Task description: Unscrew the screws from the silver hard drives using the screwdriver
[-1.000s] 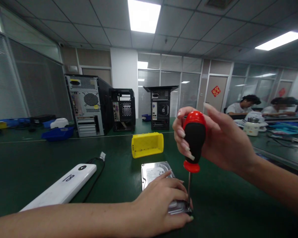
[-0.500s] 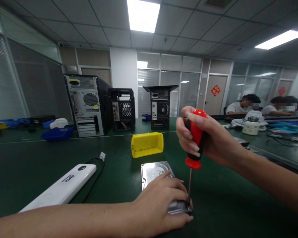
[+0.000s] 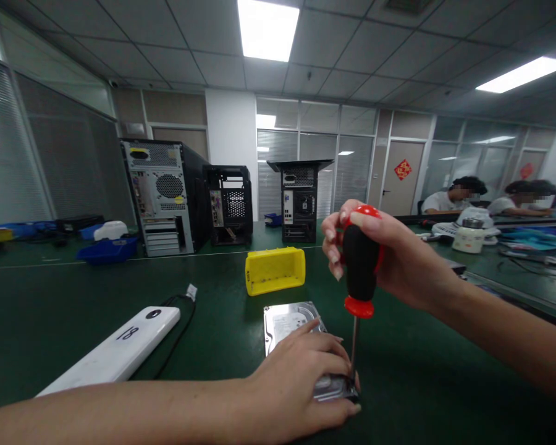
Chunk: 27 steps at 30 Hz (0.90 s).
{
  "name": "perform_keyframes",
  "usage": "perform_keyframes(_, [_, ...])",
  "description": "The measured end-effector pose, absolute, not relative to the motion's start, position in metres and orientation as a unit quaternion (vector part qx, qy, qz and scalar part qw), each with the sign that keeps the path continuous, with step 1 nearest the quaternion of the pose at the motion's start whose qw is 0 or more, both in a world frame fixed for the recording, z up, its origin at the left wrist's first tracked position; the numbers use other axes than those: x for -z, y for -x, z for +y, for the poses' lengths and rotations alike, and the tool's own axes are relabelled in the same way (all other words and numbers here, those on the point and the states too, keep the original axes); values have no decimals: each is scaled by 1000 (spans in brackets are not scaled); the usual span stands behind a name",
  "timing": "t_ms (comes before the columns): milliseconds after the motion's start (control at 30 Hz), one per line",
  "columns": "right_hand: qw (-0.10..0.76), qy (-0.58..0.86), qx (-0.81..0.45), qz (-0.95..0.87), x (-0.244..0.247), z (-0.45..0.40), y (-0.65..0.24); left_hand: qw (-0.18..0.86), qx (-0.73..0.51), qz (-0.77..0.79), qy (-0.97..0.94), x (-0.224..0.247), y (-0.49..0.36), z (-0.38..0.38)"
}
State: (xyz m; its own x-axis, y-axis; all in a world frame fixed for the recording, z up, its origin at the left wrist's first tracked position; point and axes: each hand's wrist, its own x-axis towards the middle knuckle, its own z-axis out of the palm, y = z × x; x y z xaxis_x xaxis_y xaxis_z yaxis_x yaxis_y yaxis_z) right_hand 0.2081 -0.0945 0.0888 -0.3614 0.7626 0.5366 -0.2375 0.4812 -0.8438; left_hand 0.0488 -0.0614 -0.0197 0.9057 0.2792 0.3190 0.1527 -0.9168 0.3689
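Observation:
A silver hard drive lies on the green table in front of me. My left hand wraps over its near part, fingers on top and along the right side, thumb at the near edge. In my right hand is a red and black screwdriver, held nearly upright above the drive's near right corner. Its thin shaft runs down to that corner, beside my left fingertips. The tip and whatever it touches there are too small to make out.
Behind the drive, a yellow bin rests on its side with small bits inside. A white power bank marked 18, with a black cable, lies to the left. Computer cases stand farther back. People sit at the far right.
The screwdriver handle has turned in my right hand, showing more of its black side. My right fingers have loosened and shifted slightly left. The left hand and drive have stayed put.

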Motion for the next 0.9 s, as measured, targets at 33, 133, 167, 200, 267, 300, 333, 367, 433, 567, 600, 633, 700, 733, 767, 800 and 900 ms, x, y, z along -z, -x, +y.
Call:
perform_keyframes(33, [528,189,-472,-680,-89,-94,-208,168,-186,113,-962,20,-49,-62])
perform_keyframes(133, [512,167,-482,-691,-87,-93,-208,171,-186,115,-961,19,-49,-62])
perform_keyframes(167, [509,159,-486,-693,-87,-93,-208,174,-187,114,-960,18,-49,-62])
perform_keyframes(200, [507,155,-487,-694,-87,-93,-208,176,-187,113,-960,18,-49,-62])
perform_keyframes(267, [508,155,-488,-693,-87,-93,-207,177,-187,111,-960,17,-48,-62])
perform_keyframes(300, [507,160,-490,-691,-87,-93,-207,176,-187,111,-960,17,-48,-62])
perform_keyframes(333, [507,165,-492,-688,-88,-94,-207,174,-188,111,-960,18,-49,-62])
perform_keyframes(367, [508,169,-494,-685,-88,-94,-207,173,-188,110,-960,18,-49,-61])
perform_keyframes(433, [511,176,-495,-680,-89,-95,-207,174,-190,107,-960,19,-49,-60])
perform_keyframes(567, [512,193,-488,-680,-90,-95,-208,183,-192,102,-959,19,-49,-59])
perform_keyframes(600, [513,194,-485,-681,-90,-95,-209,185,-193,101,-958,19,-48,-60])
perform_keyframes(633, [517,191,-479,-683,-91,-95,-209,186,-192,102,-958,19,-48,-60])
perform_keyframes(700, [527,181,-465,-688,-91,-95,-208,184,-191,105,-959,20,-48,-60])
perform_keyframes(733, [529,176,-462,-690,-91,-95,-207,182,-190,106,-959,20,-49,-60])
perform_keyframes(767, [527,172,-462,-692,-91,-96,-206,180,-189,108,-959,20,-49,-61])
perform_keyframes(800, [523,171,-464,-694,-91,-96,-206,179,-188,109,-959,20,-49,-61])
perform_keyframes(900, [515,170,-475,-694,-90,-97,-203,178,-185,110,-960,20,-49,-61])
